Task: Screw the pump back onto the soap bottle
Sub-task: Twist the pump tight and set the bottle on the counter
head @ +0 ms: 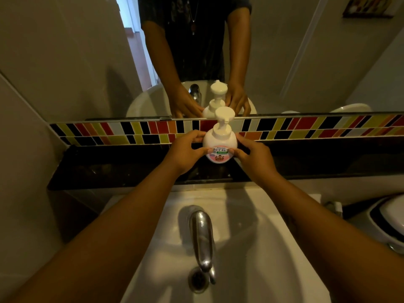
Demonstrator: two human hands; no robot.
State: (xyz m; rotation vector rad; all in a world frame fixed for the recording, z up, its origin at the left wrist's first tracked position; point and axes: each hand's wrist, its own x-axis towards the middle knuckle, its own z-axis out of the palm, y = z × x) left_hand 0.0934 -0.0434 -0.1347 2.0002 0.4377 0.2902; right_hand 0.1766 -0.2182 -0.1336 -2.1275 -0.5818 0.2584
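Hands, left (185,150) and right (254,155), each kept a grip around the soap bottle (219,146) on the far worktop (113,169); steadying its base while twisting the pump (224,119) looked wise.

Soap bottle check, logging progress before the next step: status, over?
Left hand and right hand on soap bottle, upright on dark ledge. Pump seated on top. Nothing in the way.

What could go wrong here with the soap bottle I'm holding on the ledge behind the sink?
The soap bottle stands on a narrow dark ledge above the sink, so a nudge might tip it into the basin. The left hand and right hand hold only the bottle's sides, so nothing steadies the pump. Whether the pump is screwed fully down cannot be seen; if loose, it may leak.
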